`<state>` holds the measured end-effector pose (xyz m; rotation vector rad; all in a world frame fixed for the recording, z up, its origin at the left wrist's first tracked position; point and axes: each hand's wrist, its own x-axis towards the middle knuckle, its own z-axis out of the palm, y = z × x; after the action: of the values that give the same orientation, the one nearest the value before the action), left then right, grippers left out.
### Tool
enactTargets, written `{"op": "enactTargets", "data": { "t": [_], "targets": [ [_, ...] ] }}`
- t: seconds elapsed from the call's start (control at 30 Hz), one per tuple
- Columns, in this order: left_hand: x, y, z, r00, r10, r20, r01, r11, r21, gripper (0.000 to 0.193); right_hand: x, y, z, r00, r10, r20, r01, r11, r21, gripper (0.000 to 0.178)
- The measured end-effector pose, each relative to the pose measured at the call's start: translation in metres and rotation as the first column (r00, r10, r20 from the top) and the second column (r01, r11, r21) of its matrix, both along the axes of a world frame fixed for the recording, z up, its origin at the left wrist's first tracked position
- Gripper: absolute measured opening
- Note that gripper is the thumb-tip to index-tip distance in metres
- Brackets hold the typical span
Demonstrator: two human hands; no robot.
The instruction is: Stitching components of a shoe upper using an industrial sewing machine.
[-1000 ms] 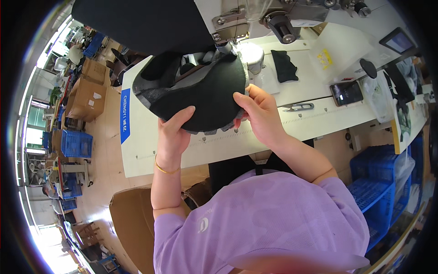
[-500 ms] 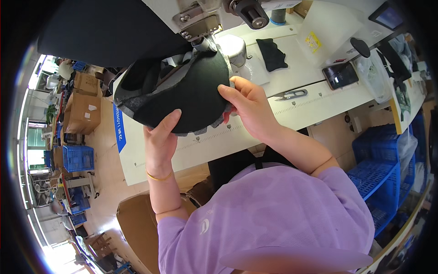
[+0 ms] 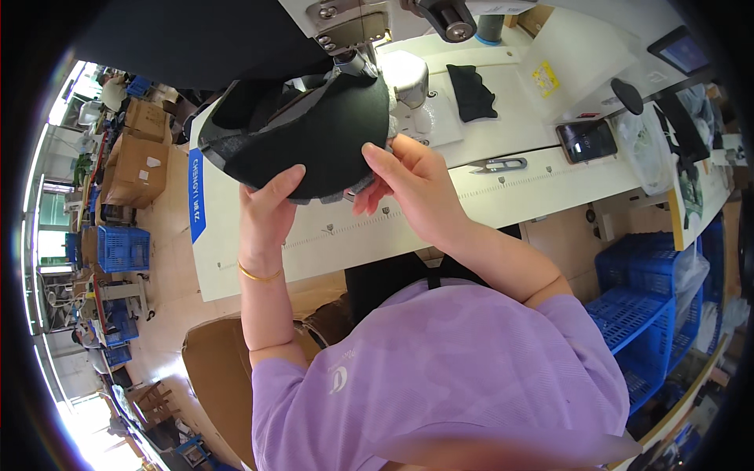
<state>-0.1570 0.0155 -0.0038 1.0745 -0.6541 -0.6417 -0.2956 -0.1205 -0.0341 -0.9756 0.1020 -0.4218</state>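
Nearest to me is my lilac short-sleeved shirt (image 3: 455, 377), and beyond it the long white desk (image 3: 542, 177) with a printed ruler strip along its near edge. My left hand (image 3: 267, 212) cups the near rim of a dark, curved, dome-shaped piece of black fabric (image 3: 314, 133), fingers pressed together under it and thumb on top. My right hand (image 3: 416, 188) meets the same piece at its right edge, fingers loosely bent against it; whether they truly pinch it I cannot tell. The piece is raised over the desk, its far edge up at the metal head of the sewing machine (image 3: 353, 27).

Right of my hands lie small silver thread snips (image 3: 499, 165), then a dark phone-like device (image 3: 587, 141); a small black fabric cutout (image 3: 473, 90) lies farther back. Blue plastic crates (image 3: 640, 302) stand low on my right. On my left, the pale floor holds cardboard boxes (image 3: 137, 169) and another blue crate (image 3: 122, 250).
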Motion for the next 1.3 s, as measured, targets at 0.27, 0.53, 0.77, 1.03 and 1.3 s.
{"op": "enactTargets", "data": {
  "t": [0.27,0.53,0.77,1.03,1.3],
  "targets": [
    [0.002,-0.012,-0.004,0.997,-0.006,0.083,0.007,1.000,-0.013,0.044,0.012,-0.015,0.002,0.999,-0.032,0.011,0.032,0.998,-0.046,0.030],
    [-0.005,-0.023,-0.007,0.995,0.018,0.101,-0.014,0.999,-0.046,0.042,0.017,-0.020,0.003,0.997,-0.075,0.014,0.075,0.996,-0.054,0.027],
    [-0.013,-0.035,-0.011,0.988,0.059,0.140,-0.048,0.995,-0.087,0.036,0.018,-0.021,0.002,0.997,-0.072,0.009,0.073,0.996,-0.055,0.026],
    [-0.023,-0.053,-0.016,0.949,0.251,0.189,-0.236,0.967,-0.098,0.021,0.021,-0.023,0.001,0.995,-0.095,-0.006,0.095,0.994,-0.049,0.026],
    [-0.044,-0.066,-0.029,0.880,0.361,0.309,-0.349,0.932,-0.095,0.015,0.022,-0.027,-0.001,0.989,-0.145,0.007,0.145,0.988,-0.054,0.024]
  ]
}}
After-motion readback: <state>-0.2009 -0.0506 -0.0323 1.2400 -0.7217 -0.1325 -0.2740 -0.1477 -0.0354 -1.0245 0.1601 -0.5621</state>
